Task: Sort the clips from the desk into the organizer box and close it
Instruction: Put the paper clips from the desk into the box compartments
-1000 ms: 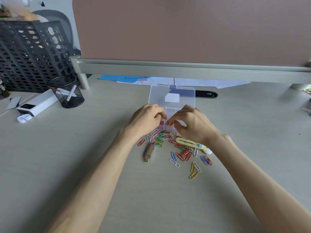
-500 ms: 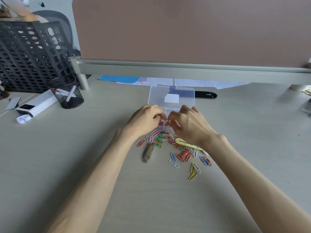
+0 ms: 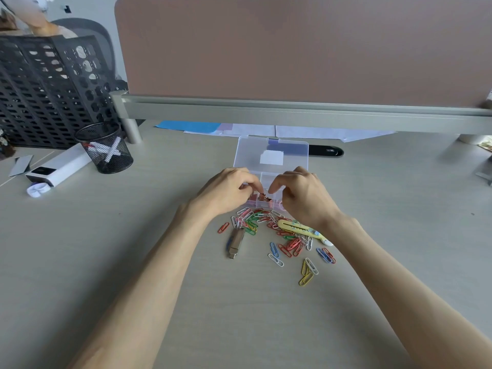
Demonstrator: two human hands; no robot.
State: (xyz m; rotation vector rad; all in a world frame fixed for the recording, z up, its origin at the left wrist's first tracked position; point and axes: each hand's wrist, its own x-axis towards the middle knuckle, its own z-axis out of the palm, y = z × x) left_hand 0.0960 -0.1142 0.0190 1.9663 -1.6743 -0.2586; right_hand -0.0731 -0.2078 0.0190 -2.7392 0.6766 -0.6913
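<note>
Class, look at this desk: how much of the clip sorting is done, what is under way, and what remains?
Done: the organizer box is open, with some reddish clips in a near compartment. Under way: the left hand and right hand meet over that compartment; what they hold is hidden. Left: most paper clips lie scattered on the desk; the lid needs closing.
</note>
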